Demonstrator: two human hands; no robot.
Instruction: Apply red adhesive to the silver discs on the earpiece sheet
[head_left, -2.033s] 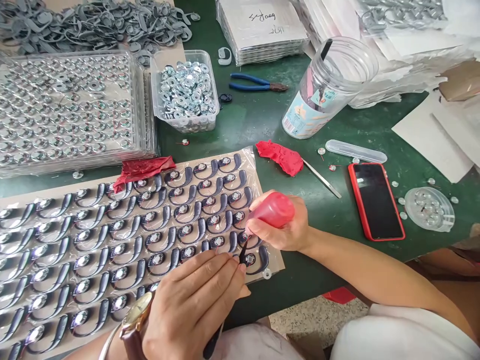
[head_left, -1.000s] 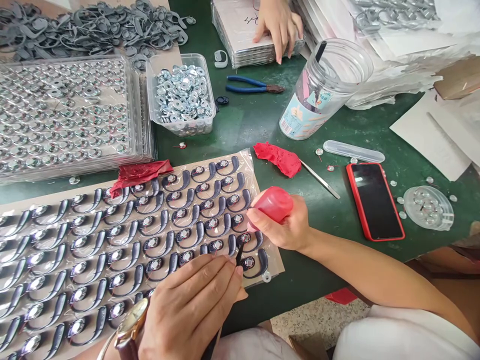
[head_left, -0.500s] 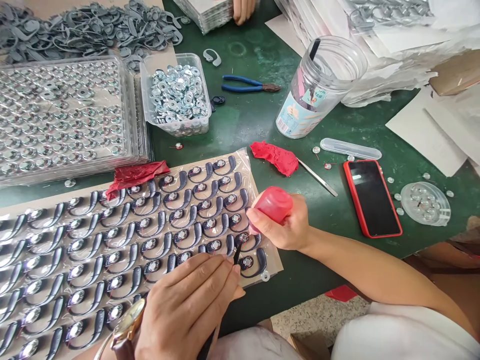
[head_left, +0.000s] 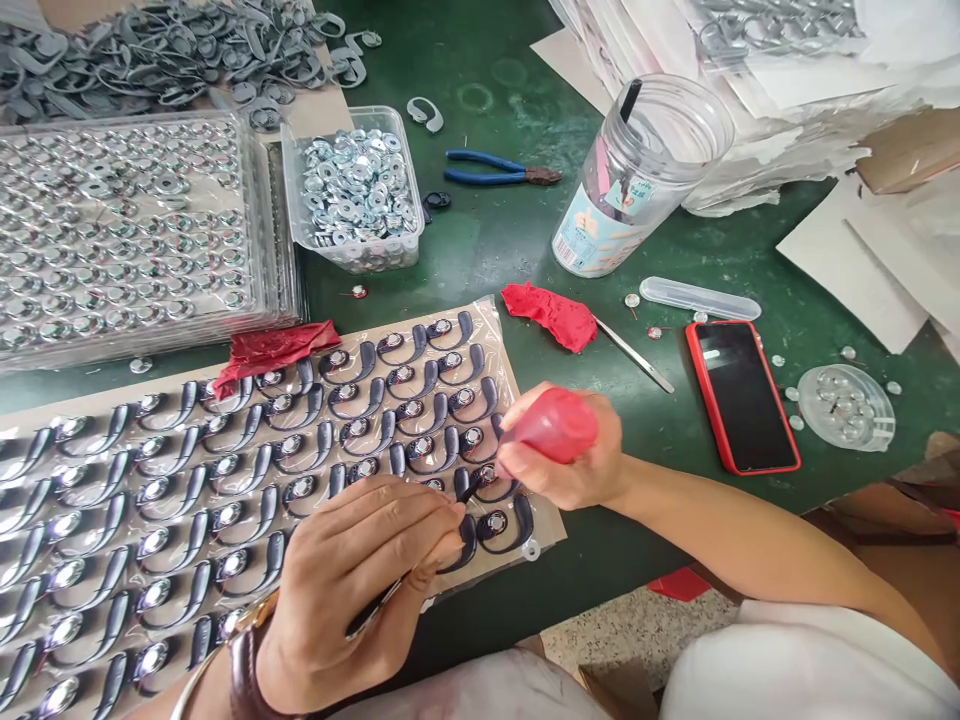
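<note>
My left hand (head_left: 352, 585) is closed on dark tweezers (head_left: 472, 486), their tips beside a silver round part on a dark ear-hook piece (head_left: 495, 484). Wrapped in my right hand (head_left: 592, 480) is a soft red squeeze bottle (head_left: 559, 424), tilted down to the left; its nozzle end is hidden by my fingers, close to the same piece. Both hands are over the right end of a film-covered cardboard sheet (head_left: 541, 520). Rows of dark ear-hook pieces, each with a silver round part, lie on the sheet. A small white ring (head_left: 531, 550) rests at its edge.
Beyond the sheet stand a tub of metal washers (head_left: 356, 190), stacked clear trays (head_left: 127, 220) and a plastic jar (head_left: 637, 180). Blue-handled pliers (head_left: 499, 168), a red cloth (head_left: 551, 315), metal tweezers (head_left: 636, 355), a phone (head_left: 742, 395) and a round dish (head_left: 847, 408) lie around.
My left hand has turned and shifted slightly left, showing more of the tweezers. The right hand has tilted the red bottle lower, toward the piece. A person's hand at the top has left view.
</note>
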